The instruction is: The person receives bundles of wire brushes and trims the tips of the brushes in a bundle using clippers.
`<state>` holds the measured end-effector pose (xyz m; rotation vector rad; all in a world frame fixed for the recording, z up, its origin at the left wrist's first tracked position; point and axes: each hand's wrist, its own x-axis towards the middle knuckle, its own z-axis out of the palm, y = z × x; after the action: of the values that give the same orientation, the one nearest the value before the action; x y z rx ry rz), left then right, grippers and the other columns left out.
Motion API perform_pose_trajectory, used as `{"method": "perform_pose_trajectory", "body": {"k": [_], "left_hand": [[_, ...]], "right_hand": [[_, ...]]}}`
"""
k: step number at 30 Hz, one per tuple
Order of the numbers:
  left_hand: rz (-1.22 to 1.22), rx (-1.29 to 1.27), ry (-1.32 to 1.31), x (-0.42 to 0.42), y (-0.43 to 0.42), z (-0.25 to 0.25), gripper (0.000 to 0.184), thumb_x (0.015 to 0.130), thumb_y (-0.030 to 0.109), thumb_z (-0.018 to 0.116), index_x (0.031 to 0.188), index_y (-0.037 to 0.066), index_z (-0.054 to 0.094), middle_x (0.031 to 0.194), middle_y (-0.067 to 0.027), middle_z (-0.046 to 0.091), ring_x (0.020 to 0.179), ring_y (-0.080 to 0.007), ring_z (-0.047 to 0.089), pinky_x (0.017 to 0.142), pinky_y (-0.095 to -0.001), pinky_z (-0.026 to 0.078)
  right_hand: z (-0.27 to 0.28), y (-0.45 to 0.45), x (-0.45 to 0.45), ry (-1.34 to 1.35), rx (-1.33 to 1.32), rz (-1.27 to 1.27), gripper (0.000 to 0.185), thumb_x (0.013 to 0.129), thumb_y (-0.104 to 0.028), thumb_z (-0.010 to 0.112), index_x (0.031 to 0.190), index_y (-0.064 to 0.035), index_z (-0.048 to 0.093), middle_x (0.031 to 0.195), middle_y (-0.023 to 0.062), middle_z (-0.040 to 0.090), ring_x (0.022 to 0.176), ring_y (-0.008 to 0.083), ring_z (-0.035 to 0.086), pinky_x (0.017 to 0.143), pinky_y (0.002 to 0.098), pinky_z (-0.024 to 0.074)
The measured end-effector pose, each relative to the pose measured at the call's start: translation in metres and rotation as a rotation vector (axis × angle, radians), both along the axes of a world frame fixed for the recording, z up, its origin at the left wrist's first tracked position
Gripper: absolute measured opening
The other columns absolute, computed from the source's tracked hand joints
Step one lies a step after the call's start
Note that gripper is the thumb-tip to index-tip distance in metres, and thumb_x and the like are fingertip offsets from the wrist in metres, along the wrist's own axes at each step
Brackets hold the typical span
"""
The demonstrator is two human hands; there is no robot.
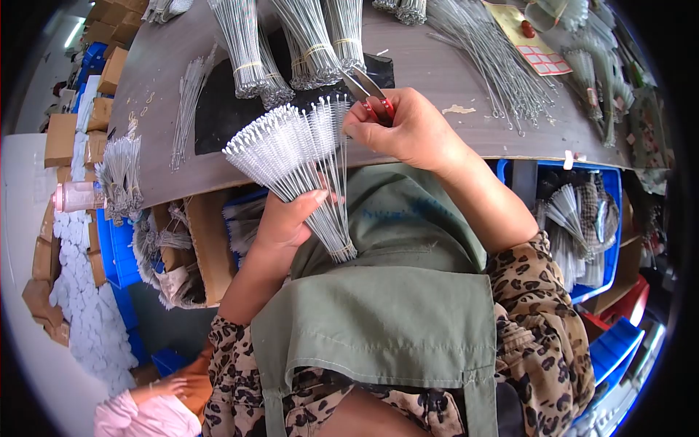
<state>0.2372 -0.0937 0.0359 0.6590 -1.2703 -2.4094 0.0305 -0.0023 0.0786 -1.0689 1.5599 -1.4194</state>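
Brushes (280,146), white-bristled on wire stems, stand bunched in my left hand (287,218). The thumb of that hand lies across the stems and the fingers close around behind them, partly hidden. Above this grip the bristled heads fan out toward the table (160,95); below it the stems draw together into a narrow end in front of my green apron (386,313).

My right hand (411,135) is curled around red-handled scissors (373,89), thumb and forefinger pressed close together near the handles. The blades point away from me and stand parted. The right fingertips are just beside the outermost brushes; I cannot tell whether they touch.

Beyond my left fingers, banded wire bundles (244,51) lie on a black mat (211,124), and a thin sheaf of wires (189,105) lies farther to the left. Beyond and to the right of my right fingers, loose looped wires (502,65) spread beside a card with red squares (542,62).
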Motion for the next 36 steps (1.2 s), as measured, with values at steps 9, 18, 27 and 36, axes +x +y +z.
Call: {"method": "perform_pose_trajectory", "body": {"k": [9,18,27,36], "left_hand": [[0.009,0.008,0.009,0.000,0.002,0.003,0.040,0.074,-0.004,0.055,0.112,0.005,0.045,0.093,-0.0077,0.055,0.080,-0.0191,0.058,0.077,-0.0436,0.051],[-0.001,0.013,-0.002,0.000,0.001,0.002,0.044,0.073,-0.002,0.057,0.114,0.005,0.045,0.093,-0.0076,0.055,0.079,-0.0194,0.058,0.076,-0.0437,0.051],[-0.034,0.005,0.039,0.000,-0.007,0.009,0.040,0.072,-0.003,0.058,0.109,0.003,0.047,0.092,-0.0073,0.054,0.080,-0.0194,0.058,0.076,-0.0437,0.052],[-0.120,-0.007,0.028,-0.004,-0.009,0.008,0.039,0.070,0.000,0.060,0.106,0.005,0.049,0.089,-0.0054,0.053,0.078,-0.0180,0.057,0.074,-0.0429,0.052]], "right_hand": [[0.007,-0.001,0.006,0.217,-0.037,-0.035,0.012,0.075,-0.010,0.066,0.076,0.0005,0.062,0.062,-0.0062,0.051,0.058,0.0014,0.041,0.053,0.0192,0.0366],[0.002,-0.002,-0.006,-0.152,-0.035,0.136,0.009,0.077,-0.010,0.063,0.073,-0.0021,0.060,0.062,-0.0075,0.048,0.056,0.0009,0.040,0.049,0.0181,0.0327],[-0.002,0.021,-0.032,-0.534,-0.020,0.539,0.048,0.091,-0.044,0.043,0.102,0.0017,0.052,0.068,-0.0037,0.044,0.053,0.0037,0.031,0.046,0.0166,0.0261],[0.008,0.029,-0.052,-0.436,0.128,0.578,0.050,0.090,-0.042,0.046,0.092,0.0070,0.060,0.056,-0.0016,0.043,0.045,0.0022,0.034,0.039,0.0164,0.0253]]}}
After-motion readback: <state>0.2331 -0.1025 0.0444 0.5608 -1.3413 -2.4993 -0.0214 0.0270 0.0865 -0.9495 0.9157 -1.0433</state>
